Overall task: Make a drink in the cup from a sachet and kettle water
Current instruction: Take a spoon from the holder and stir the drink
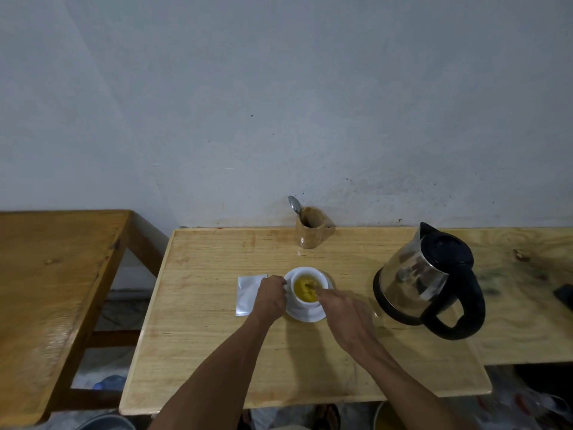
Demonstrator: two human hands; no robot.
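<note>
A white cup (303, 301) full of yellow liquid stands on a white saucer (307, 316) in the middle of the wooden table (217, 352). My left hand (270, 297) is closed against the cup's left side, at its handle. My right hand (344, 315) reaches over the cup's right rim, fingers pinched on a thin object, likely a spoon, dipped in the liquid; it is blurred. A silver sachet (246, 293) lies flat just left of the cup, partly under my left hand. The steel kettle (428, 287) with black handle stands to the right.
A wooden holder (310, 228) with a spoon (294, 204) in it stands at the table's back edge against the wall. A second wooden table (46, 290) is on the left. A dark object (566, 296) lies at the far right edge.
</note>
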